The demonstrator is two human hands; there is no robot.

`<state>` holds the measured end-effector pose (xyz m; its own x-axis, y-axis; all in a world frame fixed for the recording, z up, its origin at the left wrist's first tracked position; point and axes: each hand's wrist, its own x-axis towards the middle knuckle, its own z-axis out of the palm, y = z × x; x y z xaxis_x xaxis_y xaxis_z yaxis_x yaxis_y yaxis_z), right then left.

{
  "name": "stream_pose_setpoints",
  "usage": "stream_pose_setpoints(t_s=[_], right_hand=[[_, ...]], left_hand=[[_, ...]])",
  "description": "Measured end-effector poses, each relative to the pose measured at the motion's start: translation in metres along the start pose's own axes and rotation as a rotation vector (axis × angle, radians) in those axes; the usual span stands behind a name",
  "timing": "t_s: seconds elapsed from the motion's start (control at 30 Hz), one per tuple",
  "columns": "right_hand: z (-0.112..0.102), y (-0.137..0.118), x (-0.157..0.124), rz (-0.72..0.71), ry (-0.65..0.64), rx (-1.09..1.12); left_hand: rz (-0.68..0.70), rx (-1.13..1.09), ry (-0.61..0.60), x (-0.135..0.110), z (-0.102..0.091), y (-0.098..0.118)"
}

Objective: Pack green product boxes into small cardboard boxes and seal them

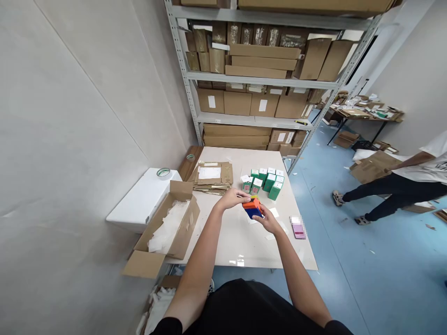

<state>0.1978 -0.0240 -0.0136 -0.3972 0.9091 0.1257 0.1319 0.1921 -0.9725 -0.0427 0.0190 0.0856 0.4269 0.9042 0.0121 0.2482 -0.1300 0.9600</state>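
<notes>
Above the table, a small orange and blue box [252, 210] with a bit of yellow at its top is held between both my hands. My right hand [268, 221] grips it from the right side, thumb along the blue face. At the upper left edge, the fingers of my left hand [234, 199] pinch the box's top. Just beyond it stand several green and white boxes [275, 190] in a cluster. White slips of paper [274, 212] lie beneath and beside my right hand. A pink and purple packet [299, 231] is near the table's right edge.
Flattened cardboard [223, 174] is stacked at the table's back left. An open carton [185, 228] with white packing stands left, beside a white case [136, 204] bearing a tape roll [163, 172]. Loaded shelves [261, 120] rise behind. Another person [394, 186] carries cardboard at right.
</notes>
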Motion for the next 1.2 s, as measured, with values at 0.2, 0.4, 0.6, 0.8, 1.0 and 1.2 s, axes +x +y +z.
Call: stream_pose_setpoints(t_s=[0.2,0.4,0.6,0.8,1.0,1.2], right_hand=[[0.023,-0.013,0.013,-0.027,0.057,-0.033],[0.043,-0.031,0.024,-0.023,0.071,-0.06],[0.052,-0.051,0.028,-0.064,0.03,-0.141],[0.063,-0.068,0.035,-0.122,-0.028,-0.23],[0.075,-0.084,0.041,-0.251,-0.097,-0.256],[0.077,-0.092,0.035,-0.217,-0.141,-0.254]], left_hand=[[0.023,-0.016,-0.017,-0.014,-0.025,0.003],[-0.006,-0.041,0.023,-0.033,-0.045,0.017],[0.052,-0.053,0.046,-0.05,-0.065,0.029],[0.098,0.106,0.023,-0.064,-0.083,0.036],[0.042,0.209,-0.114,-0.071,-0.092,0.034],[0.039,0.185,-0.054,-0.075,-0.096,0.025]])
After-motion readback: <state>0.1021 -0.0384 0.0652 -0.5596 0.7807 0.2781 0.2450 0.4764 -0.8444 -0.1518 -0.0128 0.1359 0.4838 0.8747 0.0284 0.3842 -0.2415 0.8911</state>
